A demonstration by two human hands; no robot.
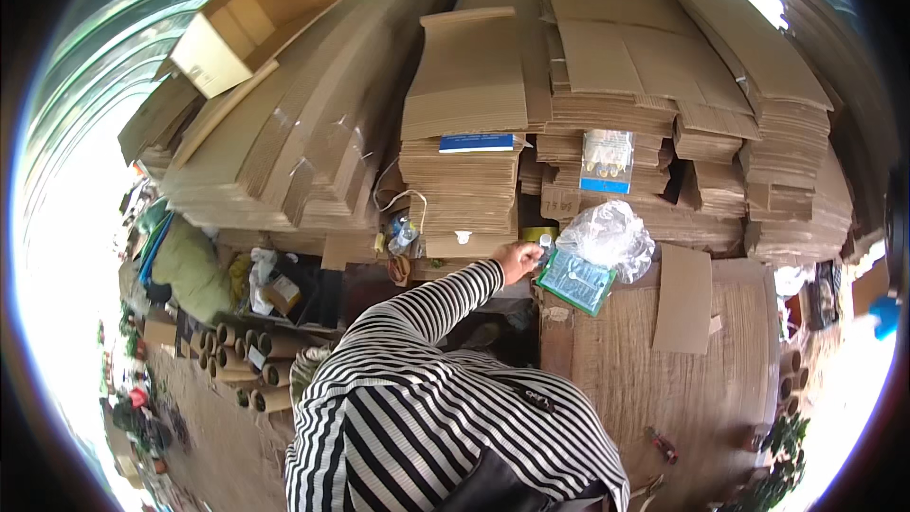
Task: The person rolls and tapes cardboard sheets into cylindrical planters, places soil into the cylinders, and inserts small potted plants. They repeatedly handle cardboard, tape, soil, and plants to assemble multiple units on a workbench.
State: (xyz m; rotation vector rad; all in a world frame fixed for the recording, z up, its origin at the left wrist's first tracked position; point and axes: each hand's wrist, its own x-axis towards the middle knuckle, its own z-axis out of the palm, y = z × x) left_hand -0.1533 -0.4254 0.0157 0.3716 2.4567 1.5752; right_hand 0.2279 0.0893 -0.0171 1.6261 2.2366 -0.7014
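My left hand (518, 261) reaches out in a black-and-white striped sleeve to the left end of the wooden table, its fingers curled together. A small pale item (545, 241) shows at the fingertips, too small to name. Just behind is a yellow roll of tape (538, 231), partly hidden. To the right of the hand lies a flat green-edged packet (576, 282) with a blue-green face. A crumpled clear plastic bag (607, 235) rests against its upper edge. My right hand is out of sight; only the striped sleeve on that side shows.
Tall stacks of flat cardboard (464, 190) line the back. A loose cardboard piece (684, 299) lies on the wooden table (616, 370), with a red-handled tool (662, 446) nearer me. An open carton (256, 19) tops the left stack. Cardboard tubes (237, 356) are piled at lower left.
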